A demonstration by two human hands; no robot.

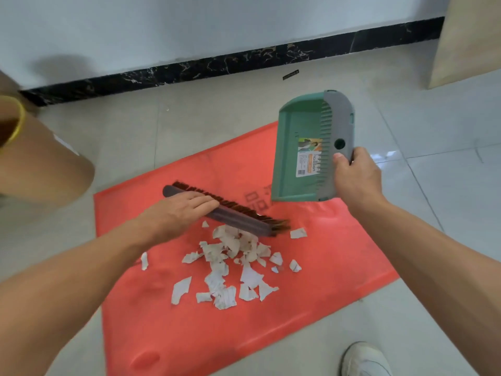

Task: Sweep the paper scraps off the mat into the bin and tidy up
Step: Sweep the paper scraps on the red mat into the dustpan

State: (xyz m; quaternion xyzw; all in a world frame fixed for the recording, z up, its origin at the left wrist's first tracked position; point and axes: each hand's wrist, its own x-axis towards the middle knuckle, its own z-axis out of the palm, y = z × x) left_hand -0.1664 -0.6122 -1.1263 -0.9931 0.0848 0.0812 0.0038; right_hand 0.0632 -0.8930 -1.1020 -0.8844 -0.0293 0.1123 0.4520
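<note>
A red mat point(311, 294) lies on the tiled floor. Several torn white paper scraps point(230, 264) are heaped in its middle. My left hand point(176, 215) grips a dark brush point(233, 213) with brown bristles; the brush lies flat across the mat's far half, its right end touching the top of the scrap heap. My right hand point(355, 177) holds a green dustpan point(301, 147) by its grey back edge, tilted up above the mat's far right part. A brown bin point(40, 169) with a yellow rim stands at the left edge, only partly in view.
A white wall with a black marble skirting point(217, 66) runs behind the mat. A beige panel point(466, 42) leans at the far right. My white shoe point(366, 359) stands on the tiles near the mat's front right side. A small dark strip point(290, 74) lies by the skirting.
</note>
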